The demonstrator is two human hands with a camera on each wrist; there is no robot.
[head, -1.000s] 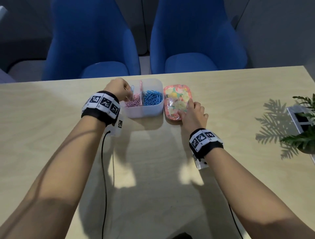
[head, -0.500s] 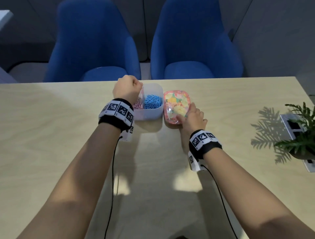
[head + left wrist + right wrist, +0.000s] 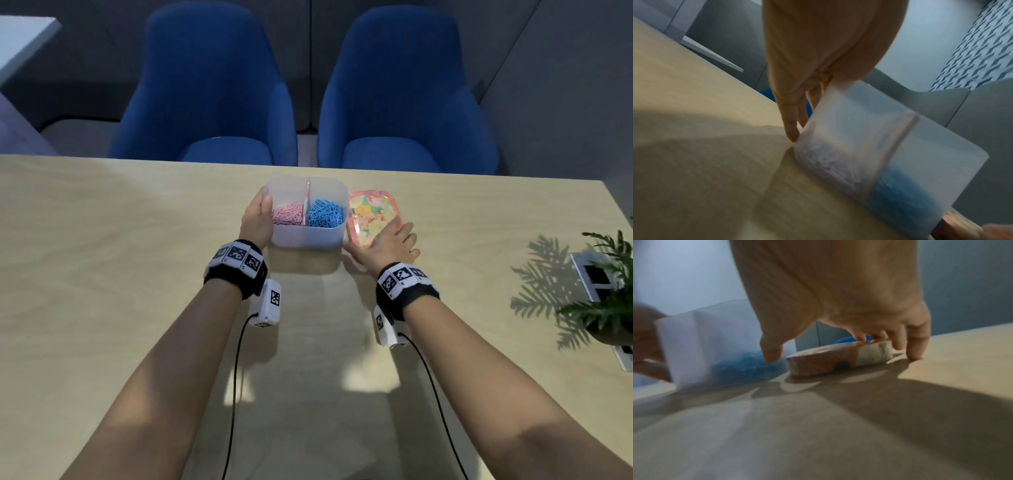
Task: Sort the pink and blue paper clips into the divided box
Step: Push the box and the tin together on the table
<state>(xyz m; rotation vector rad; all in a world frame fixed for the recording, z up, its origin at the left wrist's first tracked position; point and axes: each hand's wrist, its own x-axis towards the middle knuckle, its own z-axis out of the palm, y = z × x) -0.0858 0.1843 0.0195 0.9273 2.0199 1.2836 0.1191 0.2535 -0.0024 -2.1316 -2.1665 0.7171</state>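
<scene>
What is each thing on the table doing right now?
divided box: upright, open, on the table
pink paper clips: in the left compartment
blue paper clips: in the right compartment
patterned tray: flat beside the box
left hand: fingers straight against the box's left wall
right hand: resting on the tray

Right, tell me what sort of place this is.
Probably an office meeting room or lounge, not a home. A long pale wooden table faces two matching blue upholstered armchairs set side by side against grey wall panels, and a small potted plant stands at the table's right edge.
</scene>
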